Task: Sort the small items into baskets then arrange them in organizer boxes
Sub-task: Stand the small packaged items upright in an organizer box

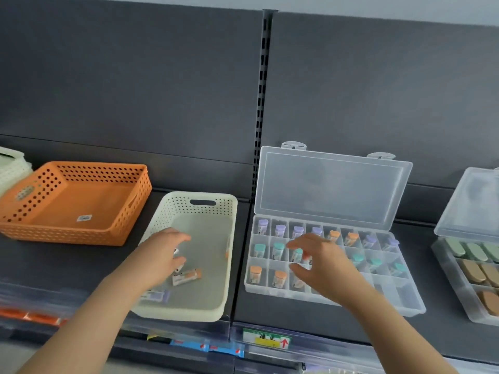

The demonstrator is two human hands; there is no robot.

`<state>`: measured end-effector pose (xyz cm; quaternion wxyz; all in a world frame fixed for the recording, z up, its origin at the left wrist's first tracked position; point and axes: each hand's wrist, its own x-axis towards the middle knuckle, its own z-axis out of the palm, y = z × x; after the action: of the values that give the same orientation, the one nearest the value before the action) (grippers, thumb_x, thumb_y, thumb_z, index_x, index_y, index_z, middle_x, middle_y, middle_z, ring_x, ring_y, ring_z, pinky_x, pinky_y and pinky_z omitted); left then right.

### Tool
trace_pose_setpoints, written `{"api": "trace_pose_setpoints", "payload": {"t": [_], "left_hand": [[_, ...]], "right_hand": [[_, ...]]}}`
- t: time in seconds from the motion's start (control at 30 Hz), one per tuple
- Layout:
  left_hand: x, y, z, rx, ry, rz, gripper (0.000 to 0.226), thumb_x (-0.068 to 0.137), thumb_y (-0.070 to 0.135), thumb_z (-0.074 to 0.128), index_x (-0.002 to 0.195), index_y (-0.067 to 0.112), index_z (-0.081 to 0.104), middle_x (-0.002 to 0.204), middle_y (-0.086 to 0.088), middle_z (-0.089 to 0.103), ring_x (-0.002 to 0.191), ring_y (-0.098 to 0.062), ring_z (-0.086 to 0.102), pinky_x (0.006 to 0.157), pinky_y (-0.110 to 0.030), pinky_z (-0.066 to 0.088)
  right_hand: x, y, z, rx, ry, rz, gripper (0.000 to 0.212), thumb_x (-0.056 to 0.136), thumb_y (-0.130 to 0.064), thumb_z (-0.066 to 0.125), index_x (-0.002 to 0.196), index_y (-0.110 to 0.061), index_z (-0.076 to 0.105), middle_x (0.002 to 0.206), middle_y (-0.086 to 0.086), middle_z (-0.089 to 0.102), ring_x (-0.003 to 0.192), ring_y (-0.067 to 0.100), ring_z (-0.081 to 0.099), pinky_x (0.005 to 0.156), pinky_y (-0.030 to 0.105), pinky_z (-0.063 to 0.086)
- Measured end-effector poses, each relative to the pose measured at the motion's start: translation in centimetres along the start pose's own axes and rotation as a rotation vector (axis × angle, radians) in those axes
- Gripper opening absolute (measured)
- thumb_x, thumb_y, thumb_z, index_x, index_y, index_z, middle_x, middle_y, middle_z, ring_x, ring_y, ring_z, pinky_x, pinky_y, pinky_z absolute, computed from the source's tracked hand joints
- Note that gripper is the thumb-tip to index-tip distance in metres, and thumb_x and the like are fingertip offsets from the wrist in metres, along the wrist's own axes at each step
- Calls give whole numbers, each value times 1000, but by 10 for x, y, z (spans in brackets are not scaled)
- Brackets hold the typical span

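The left hand (162, 252) dips into the cream perforated plastic basket (175, 314) for loose small capped vials (187, 277); whether it grips one, I cannot tell. The right hand (318, 263) hovers, fingers spread and holding nothing, over the clear compartmented organizer box (405, 298), whose lid (329, 190) leans back for access.

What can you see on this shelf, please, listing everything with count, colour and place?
orange basket: one, orange, left.
cream basket: one, cream, middle.
loose vials: at least three, orange and purple caps, in cream basket.
organizer: one, clear, lid open, right of cream basket.
sorted vials: many, purple, teal, orange caps, in organizer compartments.
second box: one, clear, far right.
white basket: one, white, far left edge.
left hand: one, in cream basket.
right hand: one, over organizer.
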<state>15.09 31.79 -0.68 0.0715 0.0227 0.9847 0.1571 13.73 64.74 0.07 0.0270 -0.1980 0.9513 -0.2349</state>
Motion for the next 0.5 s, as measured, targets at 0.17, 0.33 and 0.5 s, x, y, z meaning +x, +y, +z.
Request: {"api": "trace_pose_setpoints", "payload": {"t": [0.17,0.33,0.5], "left_hand": [[12,-41,-2,445,-93,153,27,83,40,65,110,36,67,107,16,66,106,-10,50,99,-26,28],[17,-46,-6,412,-20,300,17,86,42,63,97,31,69,95,14,66,98,-10,47,99,-28,24],[8,-63,-36,85,117,252,12,84,33,69,95,35,65,94,19,60,89,-2,51,86,-21,35]], "right_hand": [[38,-72,28,174,-65,-121,25,87,-19,67,112,-22,69,98,-11,65,77,-4,55,72,7,44],[68,-120,65,152,-204,-153,25,88,-18,67,112,-16,69,108,-2,67,93,8,62,86,23,51],[95,-148,99,-76,-433,-81,33,89,-23,63,121,-17,63,121,-1,62,108,18,58,94,32,48]]}}
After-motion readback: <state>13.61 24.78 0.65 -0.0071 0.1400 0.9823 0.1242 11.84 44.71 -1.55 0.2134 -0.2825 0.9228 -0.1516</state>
